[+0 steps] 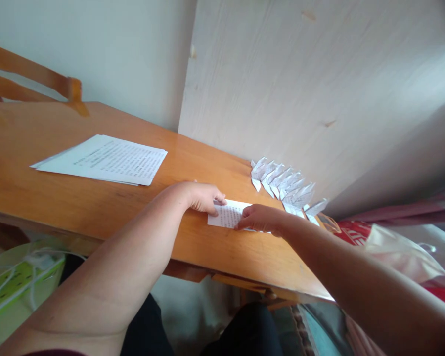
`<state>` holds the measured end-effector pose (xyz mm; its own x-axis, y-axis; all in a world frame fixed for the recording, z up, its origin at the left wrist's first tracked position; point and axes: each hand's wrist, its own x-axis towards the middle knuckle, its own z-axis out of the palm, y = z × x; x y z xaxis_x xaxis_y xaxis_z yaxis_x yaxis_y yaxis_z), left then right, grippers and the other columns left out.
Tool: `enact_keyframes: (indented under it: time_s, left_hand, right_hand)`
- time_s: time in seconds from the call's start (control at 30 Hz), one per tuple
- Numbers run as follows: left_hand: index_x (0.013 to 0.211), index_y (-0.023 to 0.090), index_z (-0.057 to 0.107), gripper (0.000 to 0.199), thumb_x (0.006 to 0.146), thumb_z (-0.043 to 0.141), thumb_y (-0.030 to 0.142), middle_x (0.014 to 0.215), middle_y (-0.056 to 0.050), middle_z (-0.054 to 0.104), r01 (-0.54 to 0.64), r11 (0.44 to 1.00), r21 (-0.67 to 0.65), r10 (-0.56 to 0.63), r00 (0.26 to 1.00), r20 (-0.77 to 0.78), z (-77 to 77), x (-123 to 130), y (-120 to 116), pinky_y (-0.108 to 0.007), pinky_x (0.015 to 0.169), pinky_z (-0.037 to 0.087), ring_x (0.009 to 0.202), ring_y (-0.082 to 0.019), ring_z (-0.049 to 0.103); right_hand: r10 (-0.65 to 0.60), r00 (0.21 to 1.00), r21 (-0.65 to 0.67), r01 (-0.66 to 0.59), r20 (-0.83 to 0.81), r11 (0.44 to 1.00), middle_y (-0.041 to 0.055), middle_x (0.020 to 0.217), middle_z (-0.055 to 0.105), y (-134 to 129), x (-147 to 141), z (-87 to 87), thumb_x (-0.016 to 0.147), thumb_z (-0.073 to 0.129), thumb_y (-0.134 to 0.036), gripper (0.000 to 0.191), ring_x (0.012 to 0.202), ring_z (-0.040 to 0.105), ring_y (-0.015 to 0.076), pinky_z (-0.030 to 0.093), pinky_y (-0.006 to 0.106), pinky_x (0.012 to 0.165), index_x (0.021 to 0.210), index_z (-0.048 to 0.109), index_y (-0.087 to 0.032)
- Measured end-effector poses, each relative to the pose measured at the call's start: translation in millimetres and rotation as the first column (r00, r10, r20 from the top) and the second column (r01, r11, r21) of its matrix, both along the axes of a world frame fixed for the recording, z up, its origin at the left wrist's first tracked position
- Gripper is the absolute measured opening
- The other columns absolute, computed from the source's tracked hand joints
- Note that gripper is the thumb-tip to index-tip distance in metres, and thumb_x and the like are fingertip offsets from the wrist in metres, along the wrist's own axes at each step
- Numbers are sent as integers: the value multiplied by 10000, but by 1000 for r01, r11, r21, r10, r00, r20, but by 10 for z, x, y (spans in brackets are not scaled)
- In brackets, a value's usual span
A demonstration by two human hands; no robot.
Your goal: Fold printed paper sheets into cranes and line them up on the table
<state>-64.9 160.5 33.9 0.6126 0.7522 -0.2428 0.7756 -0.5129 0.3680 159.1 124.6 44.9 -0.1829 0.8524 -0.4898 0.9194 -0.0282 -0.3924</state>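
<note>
A folded sheet of printed paper (pixel 228 216) lies flat on the wooden table in front of me, showing rows of small text. My left hand (pixel 204 197) is at its left end, with thumb and fingers closed at the edge. On the right part of the same paper is my right hand (pixel 261 218), its fingers curled and pressed down on it. The right hand covers much of that end, and its fingertips are partly hidden. Beyond it, a row of folded paper pieces (pixel 282 180) with pointed tips stands along the table's back edge.
A stack of printed sheets (pixel 114 160) lies on the table (pixel 77 198) at left. A wooden chair (pixel 29 74) stands behind it. A pale board (pixel 282 74) borders the back. Bags (pixel 400 252) sit at right, and a green container (pixel 22 282) at lower left.
</note>
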Motion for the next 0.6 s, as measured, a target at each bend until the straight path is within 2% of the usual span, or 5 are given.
enact_keyframes:
  time_s: [0.2,0.6]
  left_hand:
    - [1381,464,545,610,781,654,488,1608,62,342,-16,1000,-23,16,1000,-14,38,-3,-42,-663,1177,16,1478,-342,300]
    - [1380,491,536,607,781,634,471,1620,64,317,-17,1000,-25,16,999,-29,-21,-28,23,-666,1170,-15,1500,-347,250]
  right_hand:
    - [1,1000,17,-1,5,1000,-27,679,546,3,166,-15,676,749,-359,203,594,451,123,313,252,499,741,625,-211]
    - [-43,998,34,42,45,999,-39,667,523,-18,460,30,663,748,-354,219,624,447,130,297,255,516,727,596,-211]
